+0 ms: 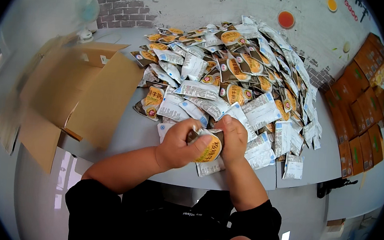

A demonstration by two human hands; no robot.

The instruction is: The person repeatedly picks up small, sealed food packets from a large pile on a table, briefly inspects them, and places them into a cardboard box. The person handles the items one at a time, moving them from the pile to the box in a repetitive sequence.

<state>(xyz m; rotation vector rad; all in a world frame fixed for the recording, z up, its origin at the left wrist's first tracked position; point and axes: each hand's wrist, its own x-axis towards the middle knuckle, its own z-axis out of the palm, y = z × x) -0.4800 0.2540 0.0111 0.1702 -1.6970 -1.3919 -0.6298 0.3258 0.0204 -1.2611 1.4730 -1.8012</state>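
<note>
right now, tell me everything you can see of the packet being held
The packet is a soft-looking pouch, apparently plastic film, brown with a yellow-orange patch bearing dark print. It is held tilted at the near side of the pile: the left hand grips its left side, thumb across its face; the right hand grips its right edge. The grip hides parts of it.

Dressed in a black top point(143, 226) with short, loose, wide-cut sleeves point(91, 198). Marked across the front with one small line of pale lettering point(192, 213), upside down from this view. Clothed below in black legwear point(214, 204). Bare along both tapering forearms point(123, 168) and both hands point(178, 146).
</note>
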